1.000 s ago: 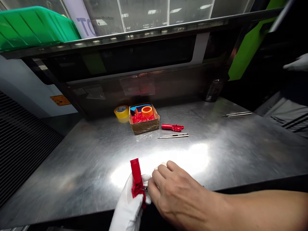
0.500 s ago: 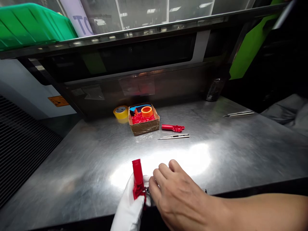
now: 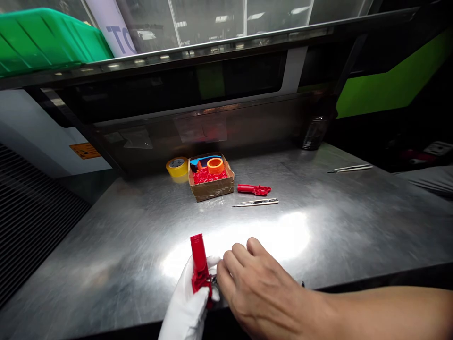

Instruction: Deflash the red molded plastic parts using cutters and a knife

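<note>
My left hand (image 3: 187,300), in a white glove, is wrapped round a red plastic part (image 3: 198,255) whose tube points up. Bare and with its fingers curled, my right hand (image 3: 253,283) meets the right side of that part near a small dark metallic piece (image 3: 213,279). What its fingertips pinch is hidden behind the hand. Further back on the metal table (image 3: 123,245) lies a similar red part (image 3: 254,190), with metal tweezers (image 3: 255,202) just in front of it.
A small cardboard box (image 3: 211,191) holds red pieces and an orange ring; yellow tape (image 3: 177,166) sits beside it. At the back right stand a dark bottle (image 3: 314,132) and more tweezers (image 3: 350,168). A green bin (image 3: 53,38) rests on the upper shelf.
My left hand and the red part have shifted slightly left. My right hand stays beside the part, fingers still curled. At the far right, the background beyond the table looks different.
</note>
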`<state>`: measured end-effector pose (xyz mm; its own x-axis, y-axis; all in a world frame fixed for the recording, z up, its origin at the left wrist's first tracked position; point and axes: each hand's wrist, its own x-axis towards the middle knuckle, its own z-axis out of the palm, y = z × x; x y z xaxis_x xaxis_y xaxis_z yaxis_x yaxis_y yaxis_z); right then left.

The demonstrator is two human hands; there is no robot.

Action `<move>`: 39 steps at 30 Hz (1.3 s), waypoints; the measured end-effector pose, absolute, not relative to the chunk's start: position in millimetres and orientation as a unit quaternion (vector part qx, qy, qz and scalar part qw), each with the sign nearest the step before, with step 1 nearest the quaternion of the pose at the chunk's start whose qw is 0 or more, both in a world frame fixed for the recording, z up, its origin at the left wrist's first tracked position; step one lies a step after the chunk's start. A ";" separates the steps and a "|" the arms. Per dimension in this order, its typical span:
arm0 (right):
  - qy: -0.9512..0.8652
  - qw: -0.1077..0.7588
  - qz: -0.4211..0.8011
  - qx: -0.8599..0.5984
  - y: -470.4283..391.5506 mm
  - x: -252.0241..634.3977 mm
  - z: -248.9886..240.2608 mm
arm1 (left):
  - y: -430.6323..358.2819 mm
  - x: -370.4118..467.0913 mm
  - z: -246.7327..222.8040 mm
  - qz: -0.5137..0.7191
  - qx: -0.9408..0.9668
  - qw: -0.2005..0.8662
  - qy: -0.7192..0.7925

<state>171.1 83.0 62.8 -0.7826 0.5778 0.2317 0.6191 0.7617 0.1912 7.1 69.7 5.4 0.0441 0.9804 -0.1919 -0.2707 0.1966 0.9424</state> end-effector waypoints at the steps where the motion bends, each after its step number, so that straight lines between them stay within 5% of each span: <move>1: -0.933 0.088 -0.127 -0.326 83.2 170.2 61.9 | 69.6 7.6 4.5 0.521 0.371 0.610 0.468; 39: -0.935 0.064 -0.113 -0.331 90.0 166.3 53.0 | 68.8 7.3 15.6 0.529 0.275 0.659 0.458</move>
<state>166.3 90.0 53.0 -0.7734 0.6037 0.1934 0.6323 0.7562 0.1683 7.3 68.8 15.6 0.0206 0.9493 -0.3136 -0.4452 0.2895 0.8473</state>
